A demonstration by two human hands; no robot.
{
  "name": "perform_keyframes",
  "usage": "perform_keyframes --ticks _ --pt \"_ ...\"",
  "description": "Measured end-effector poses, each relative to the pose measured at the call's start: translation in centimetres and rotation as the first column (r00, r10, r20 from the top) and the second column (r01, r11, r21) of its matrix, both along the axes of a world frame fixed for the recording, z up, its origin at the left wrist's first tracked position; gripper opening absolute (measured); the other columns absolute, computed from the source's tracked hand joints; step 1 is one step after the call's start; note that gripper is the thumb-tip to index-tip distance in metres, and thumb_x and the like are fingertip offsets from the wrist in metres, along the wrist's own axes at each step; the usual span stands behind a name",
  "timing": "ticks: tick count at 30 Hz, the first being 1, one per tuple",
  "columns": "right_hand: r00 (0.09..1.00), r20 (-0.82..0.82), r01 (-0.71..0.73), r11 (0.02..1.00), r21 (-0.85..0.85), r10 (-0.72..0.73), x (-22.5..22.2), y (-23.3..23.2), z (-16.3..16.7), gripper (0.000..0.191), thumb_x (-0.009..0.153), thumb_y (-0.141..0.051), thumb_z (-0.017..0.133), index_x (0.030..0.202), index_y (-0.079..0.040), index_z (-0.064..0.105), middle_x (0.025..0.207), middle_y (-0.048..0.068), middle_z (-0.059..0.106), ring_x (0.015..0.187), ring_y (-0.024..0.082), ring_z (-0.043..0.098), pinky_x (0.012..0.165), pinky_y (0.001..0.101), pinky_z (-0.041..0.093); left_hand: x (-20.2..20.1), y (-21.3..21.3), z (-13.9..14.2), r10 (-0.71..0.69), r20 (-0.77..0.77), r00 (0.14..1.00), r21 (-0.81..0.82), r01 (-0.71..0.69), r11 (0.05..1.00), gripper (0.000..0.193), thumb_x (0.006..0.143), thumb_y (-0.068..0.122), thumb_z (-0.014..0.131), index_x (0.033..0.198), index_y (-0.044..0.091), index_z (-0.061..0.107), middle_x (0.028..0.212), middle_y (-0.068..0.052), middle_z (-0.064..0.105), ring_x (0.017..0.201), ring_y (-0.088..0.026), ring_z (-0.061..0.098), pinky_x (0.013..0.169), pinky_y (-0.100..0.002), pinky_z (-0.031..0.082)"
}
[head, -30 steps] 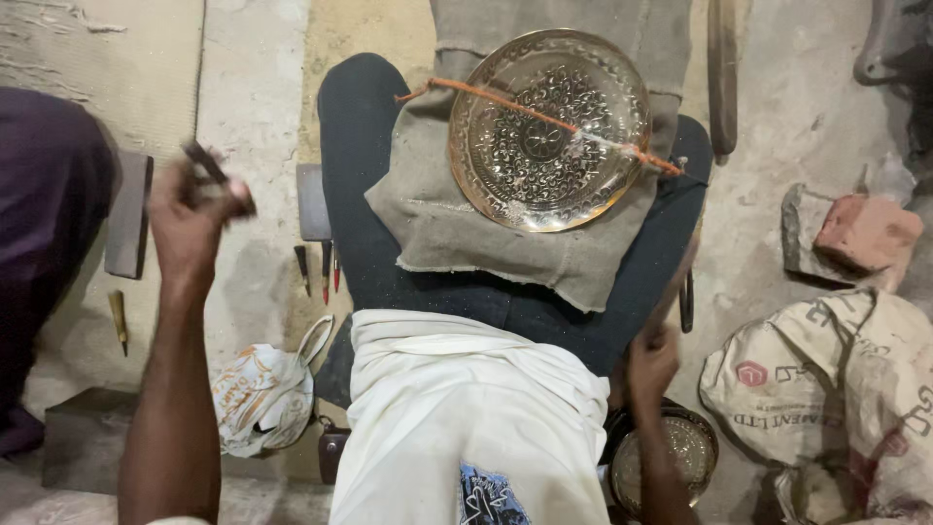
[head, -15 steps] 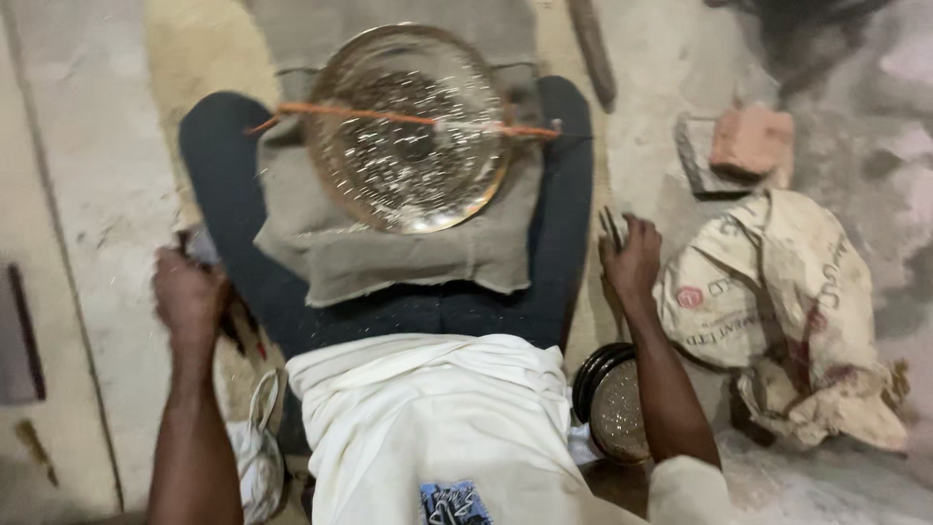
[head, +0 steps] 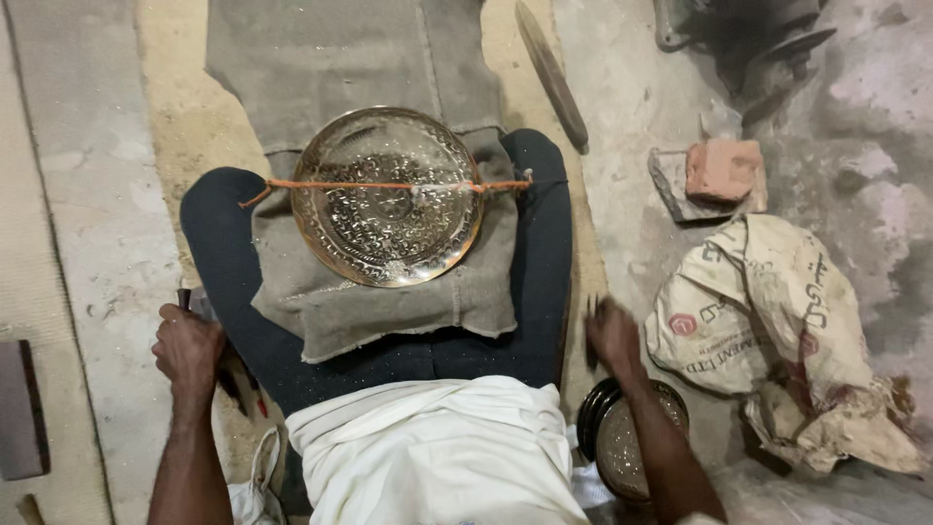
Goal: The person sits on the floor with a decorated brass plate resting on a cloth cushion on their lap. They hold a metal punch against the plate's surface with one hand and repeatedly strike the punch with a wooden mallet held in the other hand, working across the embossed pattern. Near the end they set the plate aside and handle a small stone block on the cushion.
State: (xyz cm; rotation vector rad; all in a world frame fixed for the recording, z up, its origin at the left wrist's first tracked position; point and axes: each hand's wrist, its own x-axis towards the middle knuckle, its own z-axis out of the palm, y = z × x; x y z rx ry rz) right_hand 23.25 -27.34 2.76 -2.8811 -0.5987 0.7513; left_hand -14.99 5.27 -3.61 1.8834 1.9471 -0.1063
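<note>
Nearest, the left hand (head: pixel 187 352) is closed around a dark tool handle (head: pixel 184 297) beside the knee; the right hand (head: pixel 612 335) is blurred, its grip unclear, above a round bowl (head: pixel 630 439). Farther off, an engraved brass plate (head: pixel 389 196) rests on grey cloth (head: pixel 389 311) across the lap, an orange cord (head: pixel 389 185) crossing it.

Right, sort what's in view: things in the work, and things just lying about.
In hand:
- round engraved brass plate on grey cloth pad, orange cord across it
- left hand at small tools
- right hand above round metal bowl

Lying about:
- printed sack
- red brick
- long wooden stick
</note>
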Motion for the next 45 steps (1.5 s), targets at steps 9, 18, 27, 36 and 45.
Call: perform_keyframes --ticks 9,18,27,36,45 --pt "1.0 -0.023 0.02 0.961 0.275 -0.014 -3.0 0.7 -1.4 0.026 0.098 -0.017 0.057 0.116 0.0 0.068 0.097 0.023 0.077 0.084 0.037 0.076 0.076 0.0455 0.059 -2.0 4.1 3.3 0.197 0.067 0.978 -0.085 -0.191 0.978 0.075 0.079 0.041 0.089 0.126 -0.003 0.052 0.103 -0.027 0.07 0.088 -0.04 0.071 0.078 -0.054 0.061" --pt "0.915 -0.209 -0.36 0.932 -0.041 0.345 -3.9 0.6 -1.2 0.027 0.089 -0.012 0.066 0.115 -0.005 0.069 0.105 0.024 0.074 0.096 0.039 0.072 0.087 0.0486 0.058 2.1 7.6 12.2 -0.463 0.424 0.778 0.429 0.278 0.859 0.075 0.082 0.026 0.092 0.134 -0.009 0.049 0.119 -0.026 0.067 0.108 -0.039 0.07 0.093 -0.046 0.061" --pt "0.81 0.427 -0.585 0.505 0.634 0.402 -6.0 6.2 9.6 0.042 0.096 -0.019 0.07 0.132 -0.002 0.057 0.122 0.024 0.069 0.113 0.033 0.07 0.093 0.0413 0.061 13.7 -0.3 19.1 -0.991 0.122 0.049 0.529 0.842 0.107 0.045 0.082 0.033 0.082 0.115 0.01 0.061 0.117 -0.017 0.063 0.108 -0.036 0.063 0.088 -0.051 0.056" --pt "0.688 0.273 -0.707 0.536 0.462 0.672 -9.6 15.0 12.7 0.107 0.058 -0.01 0.081 0.153 0.002 0.031 0.121 0.024 0.059 0.112 0.047 0.057 0.097 0.0538 0.045 15.3 -2.7 17.6 -0.989 -0.1 -0.106 0.597 0.789 -0.145 0.047 0.088 0.035 0.066 0.115 -0.002 0.058 0.123 -0.027 0.064 0.117 -0.037 0.057 0.093 -0.065 0.045" --pt "0.775 0.473 -0.632 0.508 0.585 0.42 -8.9 13.3 0.1 0.072 0.062 -0.022 0.076 0.129 -0.008 0.053 0.119 0.025 0.056 0.118 0.049 0.053 0.105 0.0629 0.042 13.9 4.6 19.2 -0.97 0.228 -0.089 0.562 0.825 0.056 0.031 0.079 0.019 0.069 0.101 0.001 0.055 0.135 -0.023 0.058 0.132 -0.038 0.053 0.1 -0.068 0.042"
